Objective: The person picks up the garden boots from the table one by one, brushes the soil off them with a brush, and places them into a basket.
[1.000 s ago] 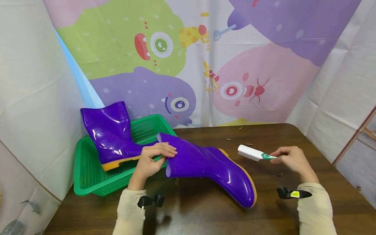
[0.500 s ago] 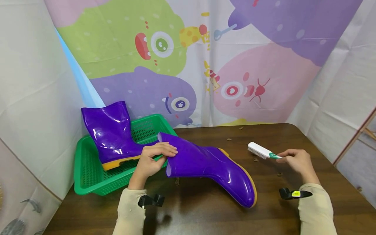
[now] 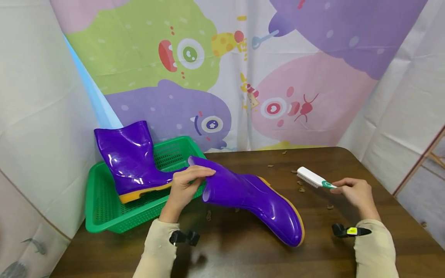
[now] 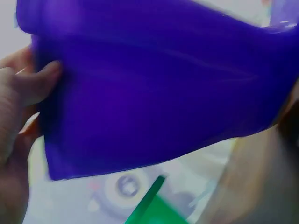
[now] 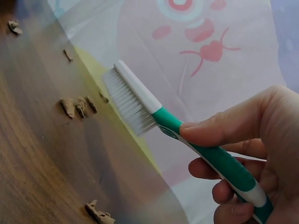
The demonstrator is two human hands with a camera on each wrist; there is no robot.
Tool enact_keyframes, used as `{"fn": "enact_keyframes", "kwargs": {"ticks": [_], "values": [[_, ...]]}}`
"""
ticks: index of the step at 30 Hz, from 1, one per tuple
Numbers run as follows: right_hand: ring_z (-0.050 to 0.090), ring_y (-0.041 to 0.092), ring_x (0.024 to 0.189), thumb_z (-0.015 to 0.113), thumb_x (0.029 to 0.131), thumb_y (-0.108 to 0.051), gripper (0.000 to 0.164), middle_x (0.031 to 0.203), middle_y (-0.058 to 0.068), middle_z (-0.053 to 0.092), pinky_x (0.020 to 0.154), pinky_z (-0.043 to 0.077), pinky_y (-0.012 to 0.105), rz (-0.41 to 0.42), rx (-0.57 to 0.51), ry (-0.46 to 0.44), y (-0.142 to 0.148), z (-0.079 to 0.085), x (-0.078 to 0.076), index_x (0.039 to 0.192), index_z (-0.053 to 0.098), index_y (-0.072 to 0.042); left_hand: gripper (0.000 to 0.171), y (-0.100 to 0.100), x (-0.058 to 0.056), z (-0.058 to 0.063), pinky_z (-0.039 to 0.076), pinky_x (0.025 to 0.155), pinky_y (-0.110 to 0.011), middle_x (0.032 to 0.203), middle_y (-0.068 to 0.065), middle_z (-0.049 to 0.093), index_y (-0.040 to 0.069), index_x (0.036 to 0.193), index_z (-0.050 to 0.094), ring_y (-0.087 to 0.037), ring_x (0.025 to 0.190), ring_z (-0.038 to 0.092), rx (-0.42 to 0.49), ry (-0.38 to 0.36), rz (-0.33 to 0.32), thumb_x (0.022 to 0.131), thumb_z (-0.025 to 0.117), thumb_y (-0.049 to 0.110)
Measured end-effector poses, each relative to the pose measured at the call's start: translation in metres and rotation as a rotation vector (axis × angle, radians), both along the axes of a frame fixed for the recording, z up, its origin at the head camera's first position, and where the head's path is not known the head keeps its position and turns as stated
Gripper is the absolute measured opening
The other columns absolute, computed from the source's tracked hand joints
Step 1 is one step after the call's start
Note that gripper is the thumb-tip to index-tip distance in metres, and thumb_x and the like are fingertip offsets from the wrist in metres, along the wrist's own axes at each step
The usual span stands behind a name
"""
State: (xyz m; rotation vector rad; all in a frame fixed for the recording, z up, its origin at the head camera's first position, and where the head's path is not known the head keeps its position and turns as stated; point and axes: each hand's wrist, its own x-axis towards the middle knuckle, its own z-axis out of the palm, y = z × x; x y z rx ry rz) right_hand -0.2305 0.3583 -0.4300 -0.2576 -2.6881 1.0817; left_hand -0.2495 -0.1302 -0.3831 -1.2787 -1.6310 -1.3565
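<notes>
A purple rain boot (image 3: 250,193) with a yellow sole lies tilted over the table, its toe pointing to the near right. My left hand (image 3: 187,185) pinches the rim of its shaft; in the left wrist view the thumb (image 4: 44,81) presses on that rim. Off to the right, my right hand (image 3: 356,195) grips a white and green scrub brush (image 3: 311,177), held above the table apart from the boot. In the right wrist view the fingers curl round its green handle (image 5: 224,168), and the white bristles (image 5: 128,102) face down and left.
A second purple boot (image 3: 128,162) stands in a green plastic basket (image 3: 121,224) at the left. Several brown crumbs (image 3: 330,207) are scattered on the brown table (image 3: 250,247). A cartoon-printed cloth (image 3: 240,116) hangs behind the table.
My right hand has moved the brush rightward, away from the boot. My left hand has shifted slightly right and up along the boot's rim, bending the shaft opening.
</notes>
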Motion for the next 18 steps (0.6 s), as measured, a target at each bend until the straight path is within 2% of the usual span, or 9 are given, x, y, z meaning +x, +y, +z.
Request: {"fn": "enact_keyframes", "kwargs": {"ticks": [3,6,10,18], "values": [[0.061,0.026,0.087,0.080,0.078,-0.018,0.027,0.100,0.021,0.072,0.066,0.044,0.032,-0.004,0.004,0.018,-0.001,0.001,0.000,0.099,0.077,0.001,0.016,0.015,-0.002,0.008,0.054,0.086,-0.029,0.097,-0.012,0.074,0.001,0.100,0.076,-0.023,0.094,0.069,0.015,0.065,0.053,0.097,0.060,0.001],[0.060,0.020,0.084,0.080,0.078,-0.018,0.027,0.099,0.020,0.073,0.066,0.044,0.030,-0.008,0.006,0.036,-0.002,0.002,0.000,0.098,0.078,0.000,0.020,0.031,-0.005,0.020,0.054,0.085,-0.033,0.096,-0.013,0.074,0.001,0.100,0.075,-0.027,0.091,0.070,-0.007,0.164,0.091,0.101,0.057,0.008],[0.060,0.021,0.085,0.081,0.078,-0.017,0.027,0.100,0.021,0.073,0.066,0.043,0.030,-0.014,0.007,0.053,-0.003,0.004,0.000,0.098,0.077,0.001,0.020,0.049,-0.008,0.036,0.055,0.082,-0.038,0.097,-0.013,0.074,0.001,0.101,0.073,-0.027,0.091,0.070,-0.060,0.282,0.135,0.102,0.055,0.008],[0.059,0.018,0.083,0.081,0.076,-0.016,0.026,0.099,0.021,0.073,0.065,0.042,0.029,-0.014,0.014,0.091,-0.006,0.008,0.001,0.096,0.077,0.001,0.019,0.076,-0.014,0.048,0.054,0.081,-0.037,0.098,-0.013,0.074,-0.001,0.103,0.073,-0.026,0.091,0.070,-0.071,0.391,0.198,0.101,0.055,0.005]]}}
